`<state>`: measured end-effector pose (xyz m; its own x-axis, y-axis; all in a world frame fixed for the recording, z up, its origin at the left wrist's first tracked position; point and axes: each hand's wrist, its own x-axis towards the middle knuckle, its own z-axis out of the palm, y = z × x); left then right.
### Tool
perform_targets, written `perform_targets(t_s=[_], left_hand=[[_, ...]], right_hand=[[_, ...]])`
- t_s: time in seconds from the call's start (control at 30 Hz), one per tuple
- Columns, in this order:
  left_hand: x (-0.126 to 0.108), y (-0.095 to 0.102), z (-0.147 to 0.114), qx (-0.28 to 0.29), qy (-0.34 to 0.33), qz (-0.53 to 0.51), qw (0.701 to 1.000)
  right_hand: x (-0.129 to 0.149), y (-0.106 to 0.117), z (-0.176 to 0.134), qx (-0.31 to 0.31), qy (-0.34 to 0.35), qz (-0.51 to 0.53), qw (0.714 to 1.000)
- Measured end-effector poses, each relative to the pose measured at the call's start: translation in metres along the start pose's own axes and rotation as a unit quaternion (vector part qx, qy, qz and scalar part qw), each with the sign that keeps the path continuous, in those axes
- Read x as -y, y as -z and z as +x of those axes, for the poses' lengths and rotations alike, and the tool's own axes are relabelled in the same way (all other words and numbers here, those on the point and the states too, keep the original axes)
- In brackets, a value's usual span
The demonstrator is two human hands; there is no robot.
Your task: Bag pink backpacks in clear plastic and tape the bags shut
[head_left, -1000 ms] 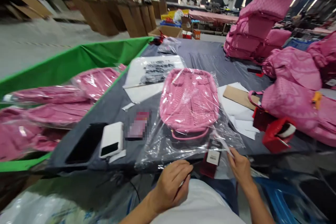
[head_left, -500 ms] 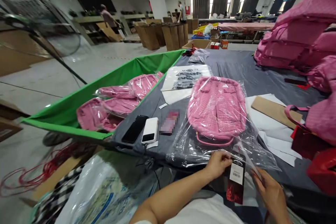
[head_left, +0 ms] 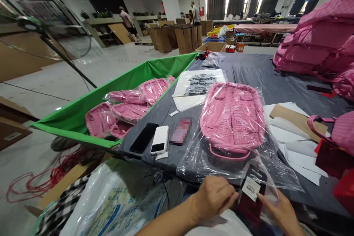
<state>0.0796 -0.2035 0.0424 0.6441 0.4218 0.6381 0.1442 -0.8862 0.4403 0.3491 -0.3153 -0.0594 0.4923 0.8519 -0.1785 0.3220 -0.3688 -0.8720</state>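
Note:
A pink backpack [head_left: 232,116] lies inside a clear plastic bag [head_left: 190,164] on the table in front of me. Near the bag's open edge is a dark hang tag [head_left: 253,191] with a white barcode sticker [head_left: 250,188]. My right hand [head_left: 282,212] grips the tag from the right, its thumb at the sticker's corner, with clear plastic around it. Just left of the tag, my left hand [head_left: 214,197] is closed, fingers curled. Whatever its fingertips pinch, if anything, is hidden.
A green-sided fabric bin [head_left: 69,138] with several bagged pink backpacks adjoins the table on the left. A black phone [head_left: 143,137] and white power bank [head_left: 160,139] lie at the near left edge. White papers [head_left: 300,162] and a pink pile [head_left: 318,40] are right.
My left hand has drawn back slightly left and down. The tag has tilted, and my right thumb now rests at its sticker. The whole view has shifted a little.

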Motion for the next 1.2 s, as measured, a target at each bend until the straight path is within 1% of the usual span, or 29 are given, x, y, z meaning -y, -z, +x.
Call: perform_targets(t_s=[0.03, 0.07, 0.1, 0.13, 0.17, 0.2, 0.23, 0.27, 0.33, 0.37, 0.43, 0.47, 0.5, 0.57, 0.63, 0.67, 0.73, 0.8, 0.93, 1.0, 1.2], left_hand=[[0.004, 0.017, -0.002, -0.063, 0.008, 0.045, 0.997], [0.012, 0.034, -0.005, -0.120, 0.055, 0.081, 0.988], [0.024, 0.050, -0.009, -0.173, 0.134, 0.104, 0.970], [0.040, 0.065, -0.014, -0.222, 0.231, 0.110, 0.941], [0.058, 0.077, -0.019, -0.259, 0.326, 0.108, 0.903], [0.078, 0.087, -0.025, -0.266, 0.397, 0.108, 0.872], [0.098, 0.095, -0.030, -0.246, 0.437, 0.124, 0.856], [0.118, 0.100, -0.034, -0.212, 0.452, 0.149, 0.854], [0.149, 0.102, -0.038, -0.133, 0.455, 0.183, 0.861], [0.161, 0.099, -0.039, -0.098, 0.452, 0.196, 0.864], [0.175, 0.092, -0.037, -0.048, 0.451, 0.218, 0.864], [0.180, 0.088, -0.036, -0.036, 0.449, 0.231, 0.862], [0.183, 0.085, -0.035, -0.034, 0.447, 0.244, 0.860], [0.186, 0.082, -0.035, -0.050, 0.451, 0.260, 0.852], [0.189, 0.083, -0.036, -0.063, 0.470, 0.266, 0.839], [0.191, 0.084, -0.038, -0.059, 0.481, 0.265, 0.834], [0.193, 0.087, -0.040, -0.033, 0.494, 0.258, 0.829], [0.196, 0.088, -0.040, -0.008, 0.493, 0.252, 0.833], [0.202, 0.083, -0.036, 0.040, 0.470, 0.253, 0.845], [0.206, 0.079, -0.033, 0.055, 0.457, 0.264, 0.847], [0.210, 0.077, -0.032, 0.010, 0.449, 0.274, 0.850]], right_hand=[[0.004, -0.004, -0.003, -0.007, 0.009, -0.007, 1.000], [0.007, -0.007, -0.005, -0.014, 0.015, -0.009, 1.000], [0.010, -0.009, -0.006, -0.023, 0.018, -0.009, 1.000], [0.012, -0.011, -0.005, -0.028, 0.012, -0.012, 0.999], [0.013, -0.011, -0.003, -0.032, 0.004, -0.019, 0.999], [0.014, -0.011, 0.000, -0.034, -0.005, -0.030, 0.999], [0.014, -0.010, 0.005, -0.032, -0.013, -0.043, 0.998], [0.014, -0.009, 0.010, -0.024, -0.017, -0.058, 0.998], [0.014, -0.007, 0.020, -0.002, -0.010, -0.085, 0.996], [0.015, -0.006, 0.024, 0.009, -0.002, -0.093, 0.996], [0.017, -0.006, 0.030, 0.032, 0.011, -0.098, 0.995], [0.018, -0.006, 0.031, 0.037, 0.015, -0.097, 0.994], [0.018, -0.006, 0.032, 0.038, 0.016, -0.096, 0.995], [0.019, -0.007, 0.030, 0.036, 0.013, -0.090, 0.995], [0.018, -0.007, 0.028, 0.040, 0.009, -0.081, 0.996], [0.018, -0.007, 0.027, 0.043, 0.008, -0.078, 0.996], [0.015, -0.006, 0.027, 0.050, 0.004, -0.071, 0.996], [0.012, -0.006, 0.028, 0.050, -0.003, -0.058, 0.997], [0.007, -0.006, 0.032, 0.046, -0.011, -0.034, 0.998], [0.006, -0.007, 0.032, 0.048, -0.015, -0.028, 0.998], [0.005, -0.007, 0.029, 0.064, -0.035, -0.015, 0.997]])
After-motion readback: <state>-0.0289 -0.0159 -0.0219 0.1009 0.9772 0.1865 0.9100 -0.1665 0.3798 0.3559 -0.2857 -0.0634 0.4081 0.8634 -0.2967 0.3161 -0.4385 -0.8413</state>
